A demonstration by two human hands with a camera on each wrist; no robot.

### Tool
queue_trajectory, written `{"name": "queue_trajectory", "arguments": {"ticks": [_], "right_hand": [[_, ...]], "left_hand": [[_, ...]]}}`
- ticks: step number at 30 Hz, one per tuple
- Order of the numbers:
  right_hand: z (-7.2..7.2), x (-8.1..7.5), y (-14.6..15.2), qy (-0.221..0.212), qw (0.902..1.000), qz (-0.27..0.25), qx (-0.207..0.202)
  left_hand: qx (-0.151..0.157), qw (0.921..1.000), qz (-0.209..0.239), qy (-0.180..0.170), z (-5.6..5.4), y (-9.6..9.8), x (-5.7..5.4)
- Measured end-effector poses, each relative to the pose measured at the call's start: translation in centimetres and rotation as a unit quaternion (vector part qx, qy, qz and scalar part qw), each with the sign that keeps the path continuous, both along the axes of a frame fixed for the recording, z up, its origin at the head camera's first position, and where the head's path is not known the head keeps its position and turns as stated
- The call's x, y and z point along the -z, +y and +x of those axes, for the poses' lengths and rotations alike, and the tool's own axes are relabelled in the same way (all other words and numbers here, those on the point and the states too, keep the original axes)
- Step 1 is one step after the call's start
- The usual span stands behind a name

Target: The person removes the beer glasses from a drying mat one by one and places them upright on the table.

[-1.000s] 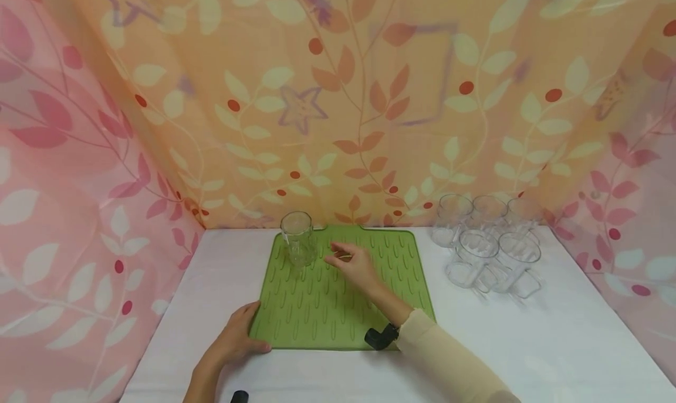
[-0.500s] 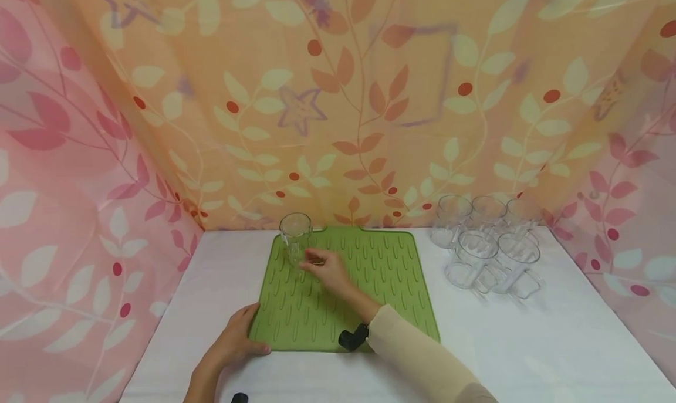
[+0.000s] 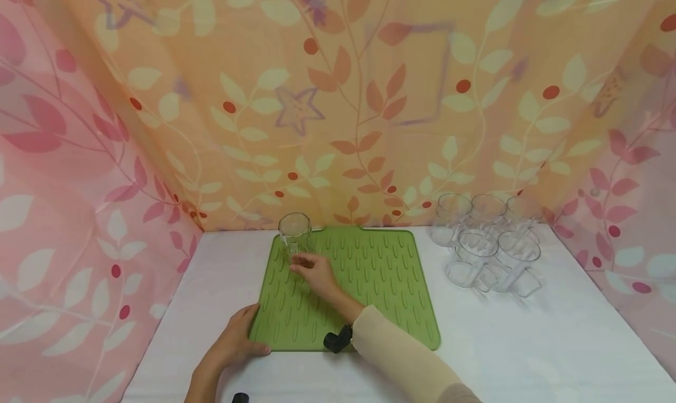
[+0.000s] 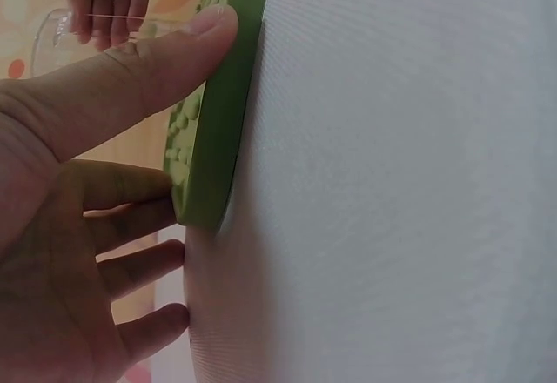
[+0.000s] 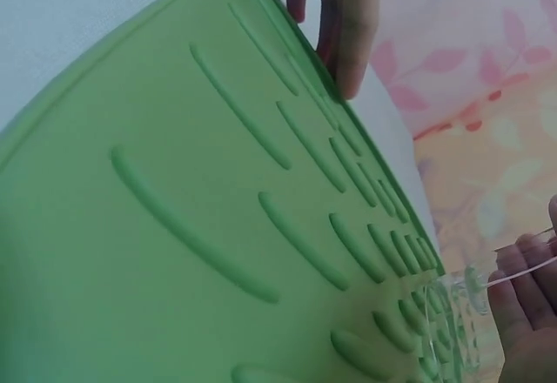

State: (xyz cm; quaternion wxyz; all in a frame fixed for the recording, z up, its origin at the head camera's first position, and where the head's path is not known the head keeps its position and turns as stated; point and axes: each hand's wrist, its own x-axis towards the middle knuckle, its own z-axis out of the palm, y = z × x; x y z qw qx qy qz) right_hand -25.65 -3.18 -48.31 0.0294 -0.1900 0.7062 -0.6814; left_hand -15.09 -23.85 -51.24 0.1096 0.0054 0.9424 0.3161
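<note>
A clear glass mug (image 3: pixel 296 230) stands upright on the back left of a green ridged mat (image 3: pixel 369 285). At its lower near side is my right hand (image 3: pixel 319 280), thumb and fingers bent toward the glass. Whether they grip it is unclear. A thin pale line crosses these fingers in the right wrist view; I cannot tell what it is. My left hand (image 3: pixel 235 335) steadies the mat's front left corner. In the left wrist view its thumb (image 4: pixel 130 78) lies straight over the mat's edge, and the other fingers (image 4: pixel 144 270) stretch along the side, touching the white surface.
Several more clear glass mugs (image 3: pixel 477 244) stand close together at the right on the white table (image 3: pixel 491 338). A patterned cloth backdrop (image 3: pixel 338 98) rises behind the table, with pink floral panels on both sides.
My right hand has moved left across the mat, from beside the mug to its lower near side. The left hand, the mat and the mug look unchanged.
</note>
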Motion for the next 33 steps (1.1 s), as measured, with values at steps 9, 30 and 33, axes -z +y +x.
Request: {"name": "queue_trajectory", "arguments": {"ticks": [9, 30, 33], "right_hand": [[-1.0, 2.1, -0.6, -0.001, 1.0000, 0.003, 0.008], [-2.4, 2.7, 1.8, 0.052, 0.9943, 0.040, 0.084], [-2.5, 2.6, 2.2, 0.067, 0.9909, 0.055, 0.103]], "left_hand": [[0.002, 1.0000, 0.002, -0.001, -0.1, 0.0, 0.1], [0.001, 1.0000, 0.000, 0.000, 0.1, 0.1, -0.3], [-0.001, 1.0000, 0.000, -0.001, 0.1, 0.1, -0.2]]}}
